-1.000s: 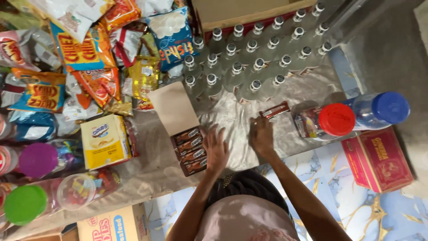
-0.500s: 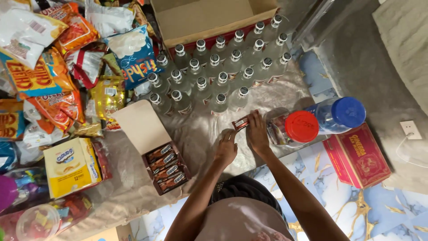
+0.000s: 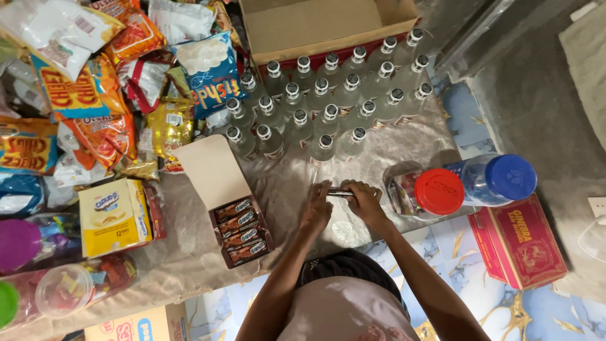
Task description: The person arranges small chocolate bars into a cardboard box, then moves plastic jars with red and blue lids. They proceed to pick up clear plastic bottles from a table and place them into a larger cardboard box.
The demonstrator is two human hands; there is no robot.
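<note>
I see both hands, left hand and right hand, pinching one dark snack bar beside the open brown bar box, below the clear bottles.

Both hands meet over the bench, which has a shiny plastic cover. Left hand & right hand pinch a small wrapped bar between them, fingers closed on its ends. Landmark: open carton of choc bars, lid flapped up. Hands sit just right of it. Clear bottles w/ grey caps stand in rows beyond it. Red-lid jar & blue-lid jar farther right. Snack bags piled up-left of it; yellow box to its left.
</note>
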